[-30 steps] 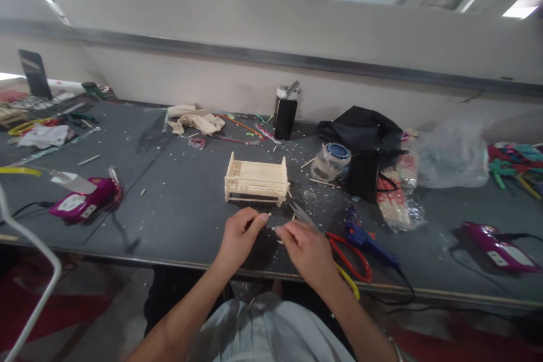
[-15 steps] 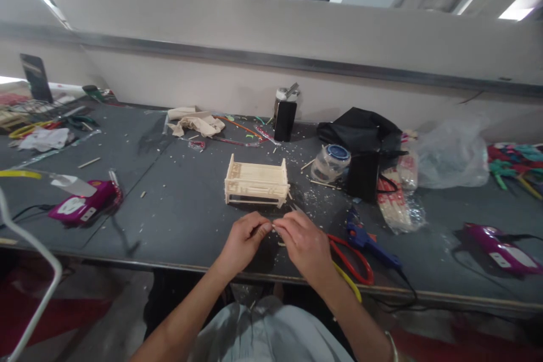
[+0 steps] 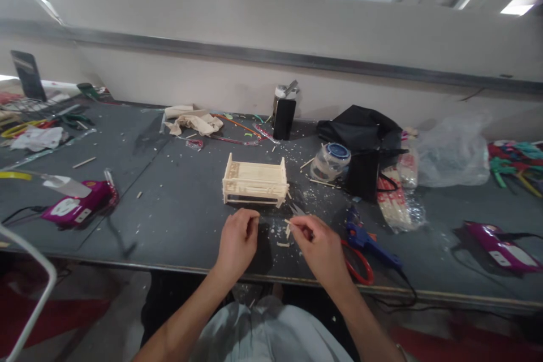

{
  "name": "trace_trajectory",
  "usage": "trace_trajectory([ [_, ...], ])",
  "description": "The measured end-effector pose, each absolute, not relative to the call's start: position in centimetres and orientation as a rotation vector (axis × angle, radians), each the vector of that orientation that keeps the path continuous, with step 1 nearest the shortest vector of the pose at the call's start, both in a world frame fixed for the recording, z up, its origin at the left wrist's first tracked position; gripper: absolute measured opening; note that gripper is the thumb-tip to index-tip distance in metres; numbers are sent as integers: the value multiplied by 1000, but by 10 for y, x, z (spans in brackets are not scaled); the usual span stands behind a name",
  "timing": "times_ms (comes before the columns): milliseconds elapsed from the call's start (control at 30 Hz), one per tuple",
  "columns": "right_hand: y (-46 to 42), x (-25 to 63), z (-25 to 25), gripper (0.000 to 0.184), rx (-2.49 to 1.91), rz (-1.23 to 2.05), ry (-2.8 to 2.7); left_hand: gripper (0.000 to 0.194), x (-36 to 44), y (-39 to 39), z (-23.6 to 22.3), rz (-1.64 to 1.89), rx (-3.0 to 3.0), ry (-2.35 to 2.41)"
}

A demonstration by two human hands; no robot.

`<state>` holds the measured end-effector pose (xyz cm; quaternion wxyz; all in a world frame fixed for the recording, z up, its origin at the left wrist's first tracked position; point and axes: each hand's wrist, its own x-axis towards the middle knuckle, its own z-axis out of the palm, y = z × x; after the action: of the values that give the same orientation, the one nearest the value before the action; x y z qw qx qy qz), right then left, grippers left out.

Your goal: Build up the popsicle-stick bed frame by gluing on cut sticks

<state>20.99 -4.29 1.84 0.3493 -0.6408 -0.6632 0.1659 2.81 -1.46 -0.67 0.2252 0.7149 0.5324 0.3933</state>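
Observation:
A small bed-like frame of pale wooden sticks (image 3: pixel 255 181) stands on the dark table, just beyond my hands. My left hand (image 3: pixel 238 240) is closed in a pinch in front of it; whatever its fingertips hold is too small to make out. My right hand (image 3: pixel 316 240) pinches a short piece of wooden stick (image 3: pixel 288 221) between thumb and forefinger. Cut stick bits (image 3: pixel 283 245) lie between the hands. Partly hidden under my right hand are scissors with red handles (image 3: pixel 360 264), their blade tips showing beyond the fingers.
A blue glue gun (image 3: pixel 373 244) lies right of the scissors. Behind it are a clear jar with a blue lid (image 3: pixel 331 163), a black bag (image 3: pixel 360 130) and bagged sticks (image 3: pixel 399 201). A phone (image 3: pixel 284 119) leans at the back. Purple devices (image 3: pixel 76 203) sit at both sides.
My hands, together at the fingertips before, have moved apart, left hand to the left and right hand to the right. The short stick piece now shows in the right fingers.

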Motion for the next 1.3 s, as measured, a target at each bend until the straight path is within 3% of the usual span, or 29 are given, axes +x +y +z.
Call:
trace_trajectory([
  [200, -45, 196, 9, 14, -1662, 403, -1877, 38, 23, -27, -6, 1022, 2160, 1420],
  [367, -46, 196, 13, 21, -1594, 401, -1950, 11, 20, -33, 0, 975, 2231, 1495],
  [533, -49, 221, 21, 20, -1671, 216, -1867, 29, 17, -29, 1, 1017, 2229, 1599],
  [667, -45, 236, 18, 21, -1641, 108, -2065, 32, 15, -26, -6, 1046, 2194, 1498],
  [867, -33, 230, 19, 25, -1579, -111, -2386, 26, 15, -28, -13, 1009, 1998, 1500],
  [1033, -33, 227, 19, 24, -1513, -63, -2456, 10, 14, -29, -9, 1012, 1953, 1494],
  [1300, -38, 238, 17, 21, -1602, 81, -2186, 35, 13, -31, -5, 1031, 2040, 1411],
])
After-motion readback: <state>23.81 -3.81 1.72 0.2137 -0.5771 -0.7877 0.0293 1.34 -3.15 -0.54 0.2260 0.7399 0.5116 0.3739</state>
